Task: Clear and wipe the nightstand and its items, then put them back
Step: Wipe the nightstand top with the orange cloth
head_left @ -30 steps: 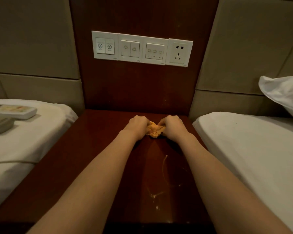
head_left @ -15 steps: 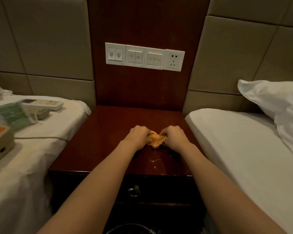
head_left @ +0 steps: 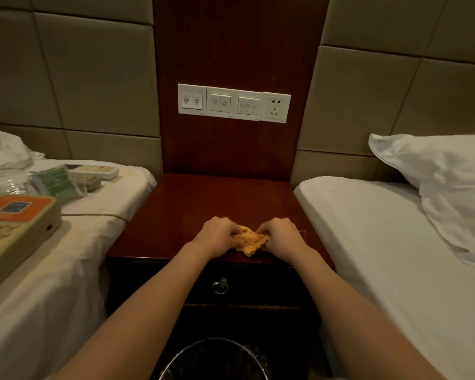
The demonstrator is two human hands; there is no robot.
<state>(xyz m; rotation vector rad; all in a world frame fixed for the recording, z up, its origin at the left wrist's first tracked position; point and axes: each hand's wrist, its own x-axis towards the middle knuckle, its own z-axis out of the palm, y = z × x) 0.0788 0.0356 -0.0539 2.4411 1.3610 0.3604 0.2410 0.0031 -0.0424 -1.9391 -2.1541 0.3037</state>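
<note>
While both forearms reach forward over the nightstand (head_left: 192,207), the left hand (head_left: 219,236) curls knuckles-up, pinching one side of the orange cloth (head_left: 249,240) bunched at the front edge; the right hand (head_left: 281,236) grips the other side, fingertips hidden beneath the palms.

Left hand (head_left: 217,235) and right hand (head_left: 281,237) grip a crumpled orange cloth (head_left: 250,239) between them at the front edge of the nightstand surface (head_left: 203,201). A remote control (head_left: 93,171), green packet (head_left: 56,183) and orange-topped box (head_left: 14,229) lie on the left bed (head_left: 66,270).
</note>
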